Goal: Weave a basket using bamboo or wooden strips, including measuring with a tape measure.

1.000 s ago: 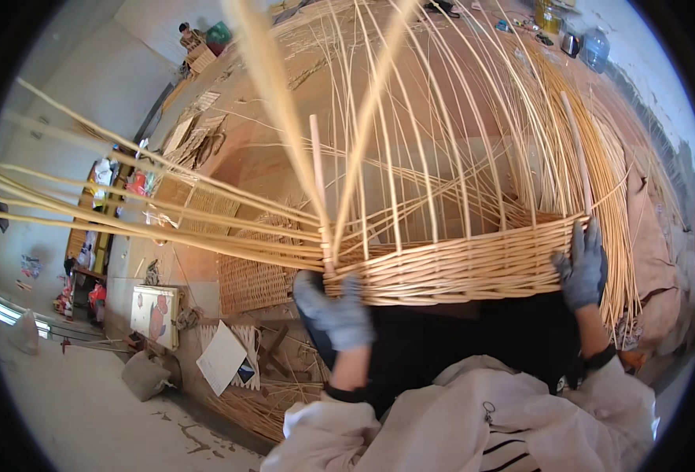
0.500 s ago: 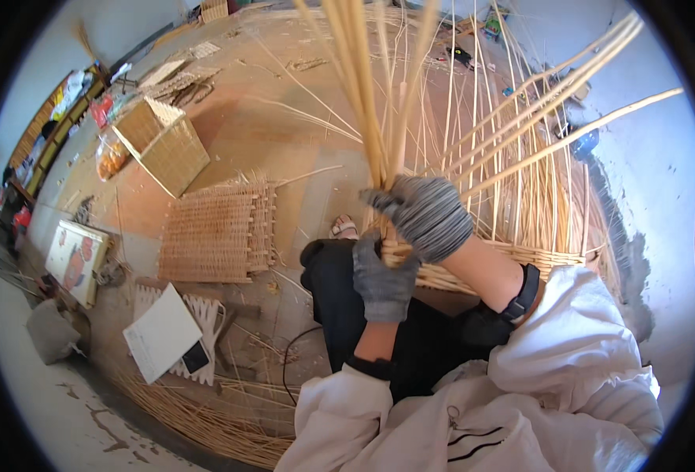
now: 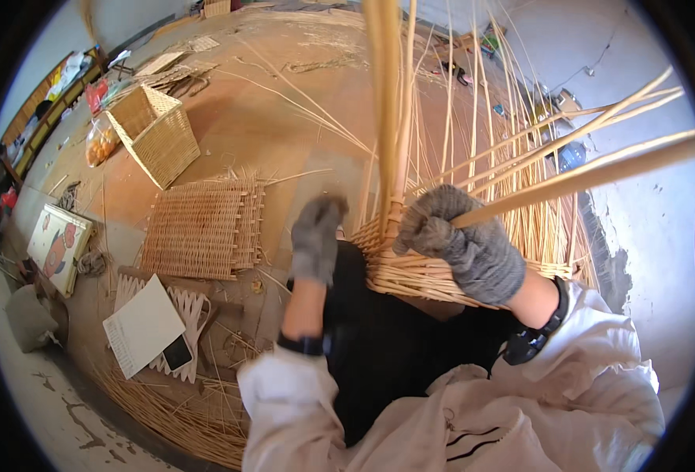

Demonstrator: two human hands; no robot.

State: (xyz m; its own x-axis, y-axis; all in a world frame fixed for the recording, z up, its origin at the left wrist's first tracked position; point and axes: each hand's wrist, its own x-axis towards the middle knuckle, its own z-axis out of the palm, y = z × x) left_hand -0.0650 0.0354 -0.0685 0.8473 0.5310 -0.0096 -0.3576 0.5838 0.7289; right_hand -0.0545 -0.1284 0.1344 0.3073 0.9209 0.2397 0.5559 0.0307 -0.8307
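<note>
A partly woven wicker basket (image 3: 422, 277) stands at my knees, with pale willow rods (image 3: 387, 102) rising from its corner and more along its far side. My right hand (image 3: 469, 244), in a grey knit glove, is closed at this corner. Its fingers grip a thick willow rod (image 3: 591, 177) that slants out to the upper right. My left hand (image 3: 316, 236), gloved too, hovers left of the basket, apart from it. Motion smears its fingers, and I see nothing held in it.
A flat woven panel (image 3: 202, 230) lies on the floor to the left, with a square wicker basket (image 3: 155, 138) beyond it. Nearer are a white sheet (image 3: 143, 326), a phone (image 3: 177, 354) and a pile of loose rods (image 3: 182, 417). A white wall (image 3: 654, 236) rises at the right.
My left hand has let go of the basket corner and moved left. My right hand has shifted slightly right and down and now grips a rod slanting right.
</note>
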